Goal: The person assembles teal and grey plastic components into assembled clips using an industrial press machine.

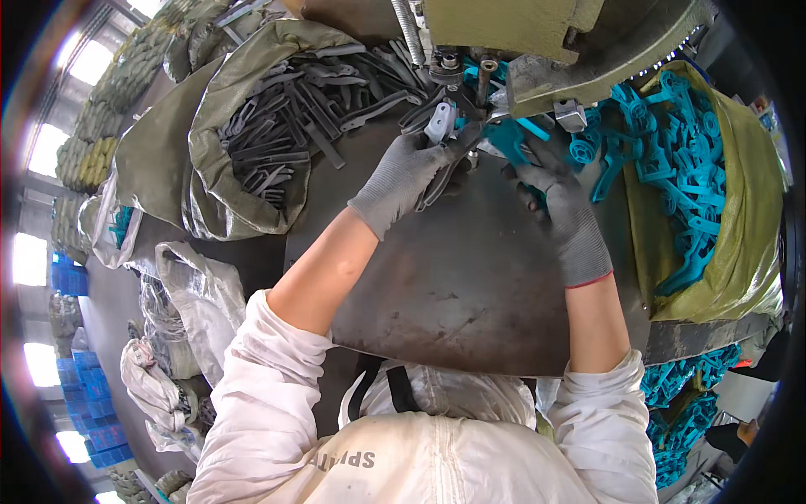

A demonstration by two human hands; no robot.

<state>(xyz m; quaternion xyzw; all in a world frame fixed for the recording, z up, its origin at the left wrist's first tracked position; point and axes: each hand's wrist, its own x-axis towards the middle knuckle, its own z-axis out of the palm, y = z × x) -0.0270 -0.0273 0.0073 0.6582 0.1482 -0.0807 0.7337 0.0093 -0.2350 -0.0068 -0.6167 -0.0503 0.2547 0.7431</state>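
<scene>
My left hand [396,178], in a grey knit glove, is closed around several flat grey plastic pieces [440,123] just below the machine head. Dark strips [435,186] of the same kind hang down from its fingers. My right hand [564,197], gloved alike, is closed on a teal plastic piece [506,140] that reaches toward the left hand. Between the hands stands a small metal pin [473,158] under the machine's spindle [485,80]. The fingertips of the right hand are slightly blurred, and the machine area partly hides the far ends of the pieces.
An olive machine [512,25] overhangs the far side of the dark metal table [453,294]. At left, an open sack [206,143] holds dark grey strips [302,105]. At right, a yellow-green sack [751,218] holds teal pieces [684,160]. More teal pieces [684,403] lie below the table's right edge.
</scene>
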